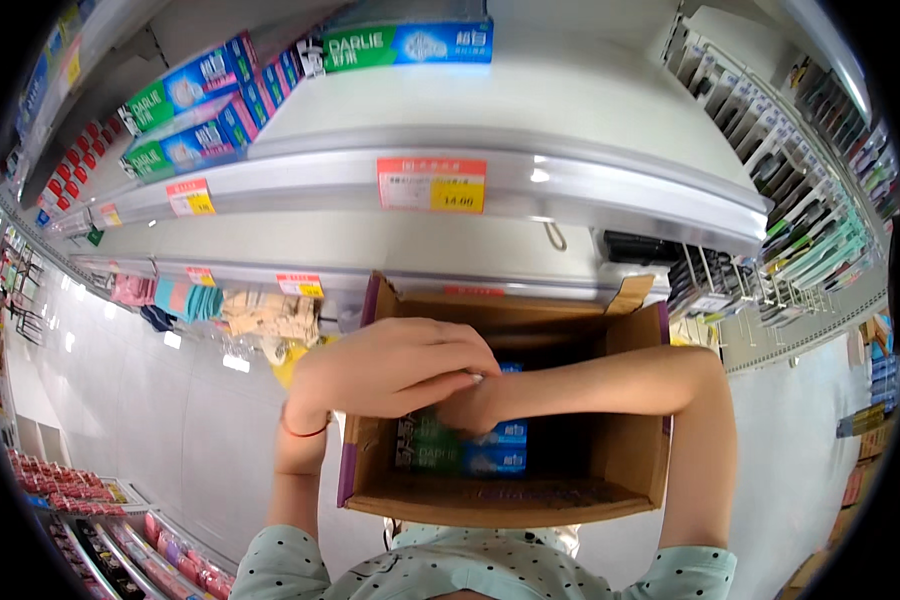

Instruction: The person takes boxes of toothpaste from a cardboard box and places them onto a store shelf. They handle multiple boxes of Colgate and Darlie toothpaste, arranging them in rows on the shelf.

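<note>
In front of my body is an open cardboard box with purple edges, close against the shelving. Several green and blue Darlie toothpaste cartons lie inside, towards its left. My right hand reaches down over these cartons; it is blurred, and its fingertips are hidden. Above it, my left hand bends over the box's left side, its fingertips at my right wrist. Whether either hand holds something cannot be told. The box's inner right side lies in dark shadow.
Beyond the box, a white shelf bears a Darlie carton at the back and stacked toothpaste cartons at left. A price tag fronts its edge. Below are folded cloths; hanging packaged goods line the right.
</note>
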